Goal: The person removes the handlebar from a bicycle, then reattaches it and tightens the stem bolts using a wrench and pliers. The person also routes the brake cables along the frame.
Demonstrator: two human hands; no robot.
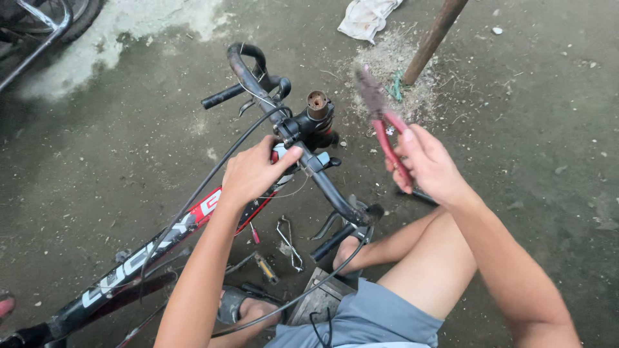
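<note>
Hands at work on a bicycle lying low over a concrete floor (103, 142), seen from above by a seated person in grey shorts. The left hand (255, 173) is closed around the bicycle's frame (193, 222) just behind the handlebar stem (314, 122), fingers wrapped over the top, apparently steadying the front end. The right hand (429, 164) is closed around the red handles of a pair of pliers (382, 122), held up in the air with the dark jaws pointing away, just right of the stem's rusty open top and not touching it.

The black handlebar (284, 122) runs diagonally from upper left to lower right, with a thin black cable (193, 193) looping loose from it along the frame. The frame tube is black and red with large white block lettering along its side.

On the floor under the handlebar lie small metal parts and a screwdriver-like tool (265, 267). A crumpled white rag (366, 16) sits at the top, beside a leaning rusty pole (433, 38) and a patch of sawdust-like debris.
</note>
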